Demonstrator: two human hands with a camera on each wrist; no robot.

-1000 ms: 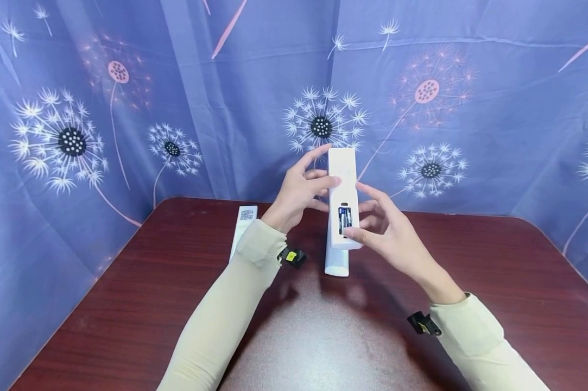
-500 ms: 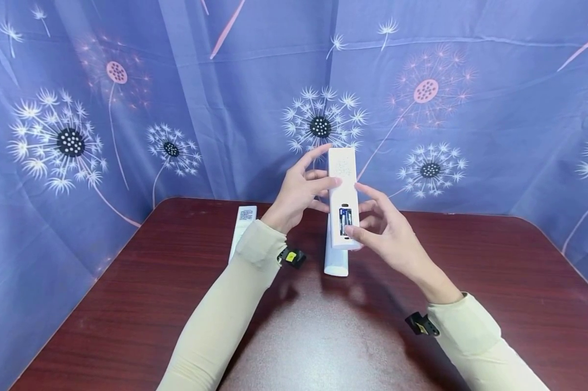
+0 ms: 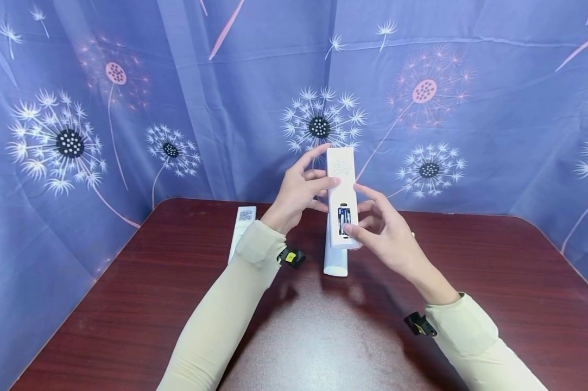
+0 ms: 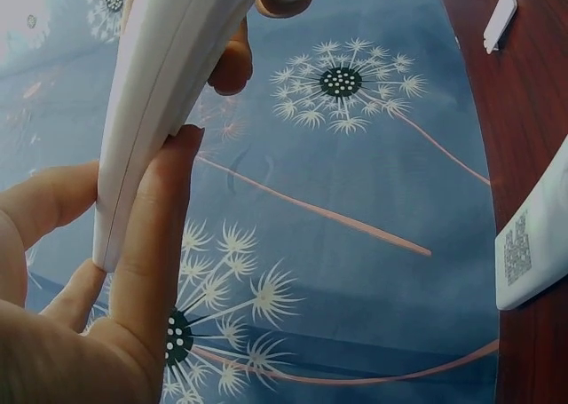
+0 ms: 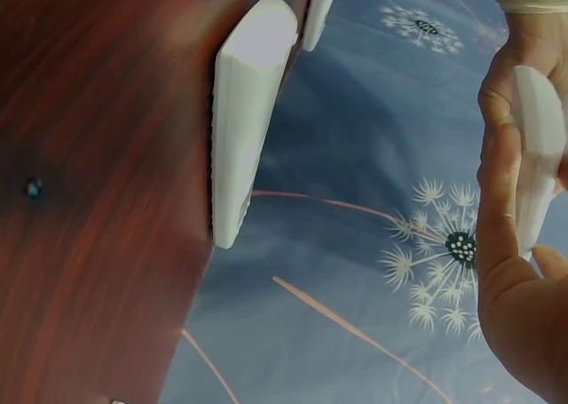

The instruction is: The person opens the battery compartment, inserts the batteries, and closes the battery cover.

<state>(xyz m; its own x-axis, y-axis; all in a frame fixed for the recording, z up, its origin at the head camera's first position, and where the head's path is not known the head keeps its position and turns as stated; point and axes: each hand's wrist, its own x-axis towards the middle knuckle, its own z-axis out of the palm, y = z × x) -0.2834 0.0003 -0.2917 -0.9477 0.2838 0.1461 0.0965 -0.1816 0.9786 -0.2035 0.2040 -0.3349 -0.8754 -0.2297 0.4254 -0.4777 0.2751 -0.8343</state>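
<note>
Above the bench (image 3: 127, 304), left hand (image 3: 298, 193) grips the remote (image 3: 341, 184); right hand (image 3: 386, 233) thumb presses its exposed batteries (image 3: 344, 220), which could spring loose.

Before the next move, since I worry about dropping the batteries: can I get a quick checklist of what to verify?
1. Left hand grips the upper part of the held remote: ok.
2. Right hand steadies its lower end, thumb at the battery bay: ok.
3. Bay uncovered, batteries showing: ok.
4. Batteries fully seated: cannot tell.
5. Second remote lies on the table right below the held one, so there is little room underneath: not ok.
6. Cover's whereabouts; the flat white piece may be it: cannot tell.
</note>
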